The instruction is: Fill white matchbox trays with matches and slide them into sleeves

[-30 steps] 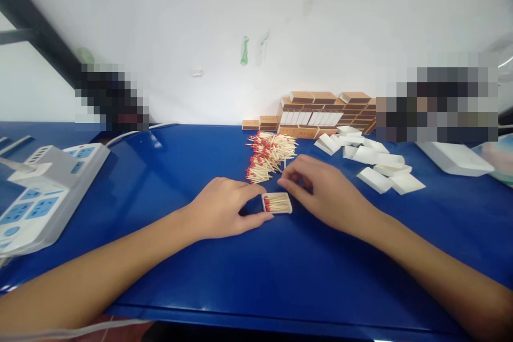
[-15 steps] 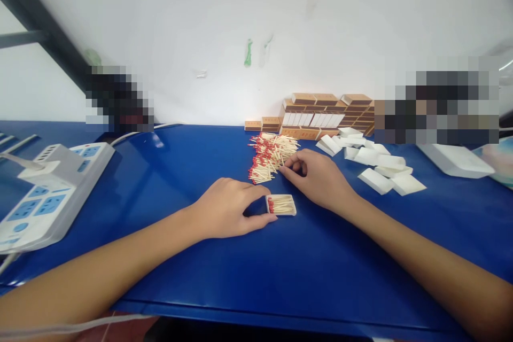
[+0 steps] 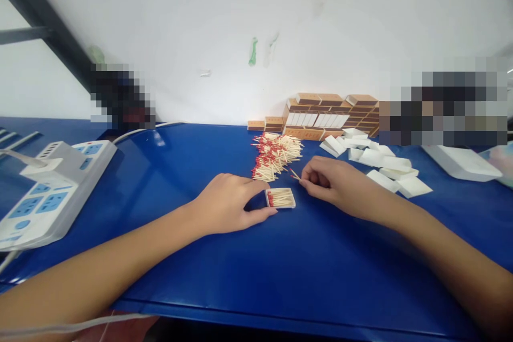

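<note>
Between thumb and index finger, my left hand (image 3: 228, 202) grips the left end of a small white matchbox tray (image 3: 293, 204). Red-headed matches (image 3: 281, 199) lie side by side in that tray, heads toward the left. To its right, my right hand (image 3: 339, 184) pinches a match (image 3: 295, 175), perhaps more than one, with the red head pointing up and left. Its other fingers are curled in. Just beyond both hands spreads a loose heap of matches (image 3: 276, 155) on the blue table (image 3: 240, 278).
Brown matchboxes (image 3: 312, 133) are stacked against the wall behind the heap. Several white trays (image 3: 371, 158) lie scattered at the right, near a larger white box (image 3: 460, 162). A white power strip (image 3: 68, 197) with a plugged-in cable sits at the left.
My right hand has drawn back from the heap to the right and slightly nearer, now with a match showing at its fingertips. The left hand still holds the tray.
</note>
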Motion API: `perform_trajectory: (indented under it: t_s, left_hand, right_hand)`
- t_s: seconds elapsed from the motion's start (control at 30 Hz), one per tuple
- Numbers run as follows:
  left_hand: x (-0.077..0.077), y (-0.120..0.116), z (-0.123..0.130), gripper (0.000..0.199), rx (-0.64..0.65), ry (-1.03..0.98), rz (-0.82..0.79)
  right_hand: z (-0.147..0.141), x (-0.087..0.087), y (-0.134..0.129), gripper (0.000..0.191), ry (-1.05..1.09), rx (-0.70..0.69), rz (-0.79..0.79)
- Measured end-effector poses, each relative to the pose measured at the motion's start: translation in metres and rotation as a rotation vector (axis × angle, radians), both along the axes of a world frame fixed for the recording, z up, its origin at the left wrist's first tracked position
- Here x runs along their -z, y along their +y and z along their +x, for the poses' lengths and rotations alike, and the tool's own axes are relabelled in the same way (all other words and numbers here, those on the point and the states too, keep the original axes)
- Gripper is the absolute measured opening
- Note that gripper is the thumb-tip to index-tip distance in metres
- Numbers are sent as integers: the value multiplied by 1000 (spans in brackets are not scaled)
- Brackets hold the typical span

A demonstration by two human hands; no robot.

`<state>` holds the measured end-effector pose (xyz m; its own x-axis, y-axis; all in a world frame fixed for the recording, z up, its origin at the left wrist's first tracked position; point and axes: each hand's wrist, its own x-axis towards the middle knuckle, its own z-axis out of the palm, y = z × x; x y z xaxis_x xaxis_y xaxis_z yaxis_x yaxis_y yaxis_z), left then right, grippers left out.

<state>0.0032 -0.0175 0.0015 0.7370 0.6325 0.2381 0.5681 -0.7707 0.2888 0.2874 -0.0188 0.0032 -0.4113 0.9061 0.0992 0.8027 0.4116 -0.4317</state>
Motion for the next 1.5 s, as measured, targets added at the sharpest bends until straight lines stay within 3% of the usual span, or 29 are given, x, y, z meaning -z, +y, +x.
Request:
perform_trajectory:
  t_s: [0.2, 0.33, 0.47, 1.2, 1.5]
  left_hand:
    - [1, 1, 0, 36, 2, -7, -16]
    - [1, 0, 1, 35, 55, -17, -25]
    - [0, -1, 1, 33, 91, -16, -29]
    - [1, -2, 2, 34, 87, -28, -18]
    - [1, -2, 1, 36, 91, -9, -19]
  right_hand:
    - [-5, -15, -17, 16, 48, -127, -8]
    - [-19, -13, -27, 6, 43, -221, -26]
    - [-24, -9, -29, 13, 14, -256, -7]
    - [-31, -8, -33, 14, 70, -211, 90]
    - [-30, -8, -34, 20, 90, -238, -15]
